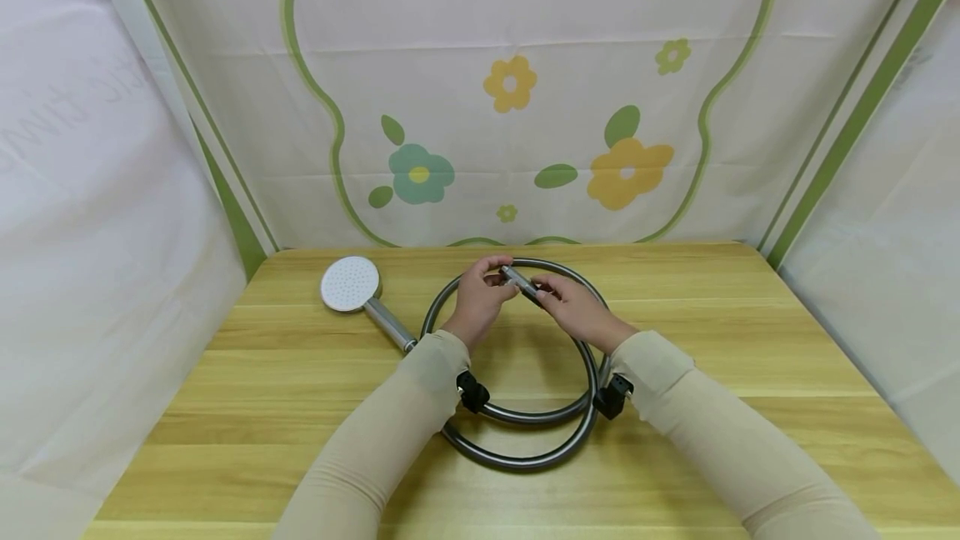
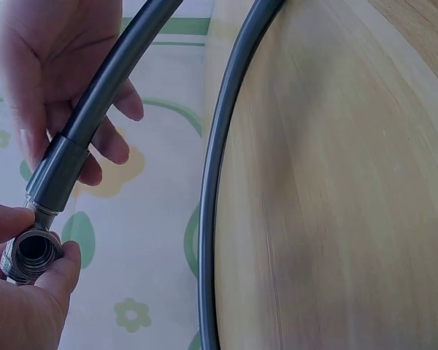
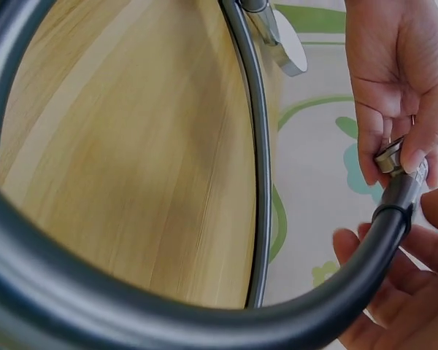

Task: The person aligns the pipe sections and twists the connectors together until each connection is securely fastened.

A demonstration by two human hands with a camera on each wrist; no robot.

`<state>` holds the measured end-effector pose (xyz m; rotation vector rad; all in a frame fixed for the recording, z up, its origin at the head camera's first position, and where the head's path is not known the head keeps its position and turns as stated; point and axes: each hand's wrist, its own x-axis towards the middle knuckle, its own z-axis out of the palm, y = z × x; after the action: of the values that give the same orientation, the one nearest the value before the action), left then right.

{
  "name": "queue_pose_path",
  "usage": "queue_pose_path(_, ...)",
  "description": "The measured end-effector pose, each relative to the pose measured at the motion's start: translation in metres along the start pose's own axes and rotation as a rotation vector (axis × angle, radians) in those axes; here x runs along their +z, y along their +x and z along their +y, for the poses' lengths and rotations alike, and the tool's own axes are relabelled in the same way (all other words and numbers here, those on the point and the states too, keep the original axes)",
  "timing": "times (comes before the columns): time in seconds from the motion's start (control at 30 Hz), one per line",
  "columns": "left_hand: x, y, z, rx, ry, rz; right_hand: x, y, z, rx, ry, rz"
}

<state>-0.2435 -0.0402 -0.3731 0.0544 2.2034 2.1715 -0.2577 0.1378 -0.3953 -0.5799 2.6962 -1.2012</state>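
A dark grey shower hose (image 1: 525,464) lies coiled in loops on the table, one end lifted. My left hand (image 1: 478,298) pinches the metal nut (image 2: 31,255) at that end between thumb and fingers; its threaded opening shows in the left wrist view. Just behind the nut, my right hand (image 1: 583,312) holds the smooth end sleeve (image 2: 57,171), thumb on one side and fingers on the other. To the left lies a shower head (image 1: 350,284) with a white round face and grey handle (image 1: 387,323); the handle meets the hose near my left forearm.
The light wooden table (image 1: 750,323) has a straight far edge, close behind my hands. A flower-printed cloth (image 1: 465,107) hangs at the back, with pale cloth on both sides. A small black camera (image 1: 472,392) is strapped at the left wrist, another (image 1: 613,396) at the right.
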Motion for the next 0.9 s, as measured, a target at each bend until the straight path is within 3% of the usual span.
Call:
queue_pose_path(0.5,-0.0002,-0.0002,-0.0001,-0.003,0.002,0.009,0.0023,-0.0070,-0.0029,-0.093,-0.154,0.185)
queue_pose_path(0.9,-0.0002,-0.0016,0.0034,-0.015,-0.004,0.014,0.0066,-0.0097,-0.0025,-0.179,-0.341,0.230)
